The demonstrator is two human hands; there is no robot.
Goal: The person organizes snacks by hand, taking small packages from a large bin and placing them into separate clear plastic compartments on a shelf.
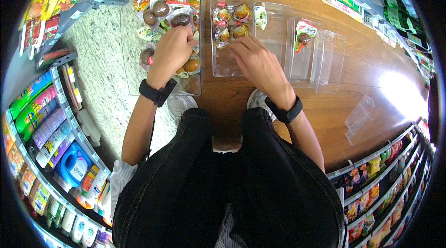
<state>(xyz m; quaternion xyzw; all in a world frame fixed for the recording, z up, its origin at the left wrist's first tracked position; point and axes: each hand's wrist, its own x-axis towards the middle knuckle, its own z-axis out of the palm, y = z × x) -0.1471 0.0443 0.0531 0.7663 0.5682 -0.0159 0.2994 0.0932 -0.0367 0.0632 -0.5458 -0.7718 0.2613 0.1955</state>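
A large clear plastic bin (127, 70) on the left holds many vacuum-packed eggs, brown and orange. My left hand (176, 51) reaches into it, fingers just below a dark packed egg (180, 20); whether it grips anything is hidden. My right hand (256, 58) is over a smaller clear tray (228, 73), fingertips bent beside the lower packed eggs (239, 32); several lie there in two columns. Whether those fingers hold a pack cannot be told. Right of it, a clear tray (273, 3) holds one green-and-white packet (260, 17), and a narrower one (302, 80) holds a single packed brown egg (304, 38).
Another narrow clear tray (331, 63) stands at the right, and clear plastic dividers (360, 119) lie on the wood-look floor (313, 119). Store shelves surround the area: detergent bottles (75, 164) at left, snack bags (374, 166) at lower right, shelf edges above. My shoes are near the bins.
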